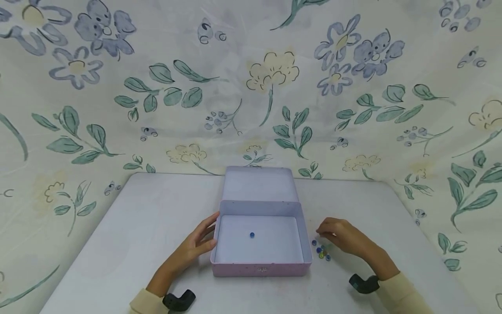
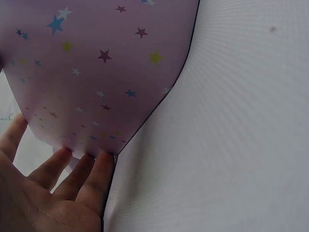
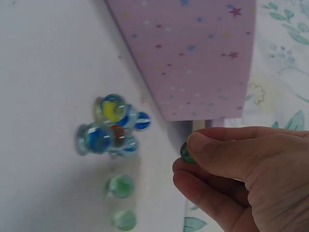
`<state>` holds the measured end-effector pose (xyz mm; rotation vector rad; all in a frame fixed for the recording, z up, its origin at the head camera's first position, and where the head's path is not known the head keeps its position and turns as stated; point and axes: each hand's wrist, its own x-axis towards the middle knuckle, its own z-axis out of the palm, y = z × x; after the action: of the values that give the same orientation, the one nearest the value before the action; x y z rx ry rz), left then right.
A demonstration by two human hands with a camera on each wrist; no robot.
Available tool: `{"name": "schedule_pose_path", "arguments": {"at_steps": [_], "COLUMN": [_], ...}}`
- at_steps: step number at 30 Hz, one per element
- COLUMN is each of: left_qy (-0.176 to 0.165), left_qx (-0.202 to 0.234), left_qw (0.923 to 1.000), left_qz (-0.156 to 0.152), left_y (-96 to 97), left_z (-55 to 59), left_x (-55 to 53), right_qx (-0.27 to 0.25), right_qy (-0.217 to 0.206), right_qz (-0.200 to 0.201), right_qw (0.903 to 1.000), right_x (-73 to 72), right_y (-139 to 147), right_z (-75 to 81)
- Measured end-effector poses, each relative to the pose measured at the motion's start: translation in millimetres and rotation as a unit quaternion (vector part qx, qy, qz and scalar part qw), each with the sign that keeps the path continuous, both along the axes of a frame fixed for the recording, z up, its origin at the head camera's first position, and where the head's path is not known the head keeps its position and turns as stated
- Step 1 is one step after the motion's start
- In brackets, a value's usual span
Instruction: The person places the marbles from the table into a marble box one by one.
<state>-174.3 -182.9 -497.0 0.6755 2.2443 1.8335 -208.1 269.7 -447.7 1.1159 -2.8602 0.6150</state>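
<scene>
Green marble, one, pinched between thumb and fingers of right hand, right of pink star-patterned box; loose marbles, blue, yellow, green, on white table nearby; box lid folded back, single blue marble inside; left hand, fingers extended, spread, gripping nothing, fingertips against box's left side; floral cloth behind

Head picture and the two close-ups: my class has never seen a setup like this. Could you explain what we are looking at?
There is no machine here: a person works with two bare hands. A camera worn on the head takes the wide picture; one on each wrist takes a close-up. A pink box stands open on a white table, with one blue marble inside. The left hand touches the box's side. The right hand pinches a green marble; more marbles lie beside the box.
</scene>
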Motion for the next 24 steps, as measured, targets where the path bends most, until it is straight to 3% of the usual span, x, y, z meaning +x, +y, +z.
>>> {"name": "schedule_pose_path", "arguments": {"at_steps": [7,12,24], "left_qy": [-0.002,-0.002,-0.014], "left_qx": [-0.001,0.001,0.002], "left_qw": [1.0000,1.0000,0.9999], "left_qz": [-0.006,-0.009,-0.007], "left_y": [-2.3,-3.1,-3.7], "left_z": [1.3,1.6,3.7], "left_x": [-5.0,-7.0,-7.0], "right_qx": [-0.044,-0.026,-0.037], "right_qy": [0.025,0.002,0.009], "right_qz": [0.014,0.007,0.057], "right_qw": [0.9986,0.9996,0.9976], "right_x": [-5.2,-9.8,-22.4], "right_y": [-7,-15,-45], "right_z": [19.1,29.3,52.8]}}
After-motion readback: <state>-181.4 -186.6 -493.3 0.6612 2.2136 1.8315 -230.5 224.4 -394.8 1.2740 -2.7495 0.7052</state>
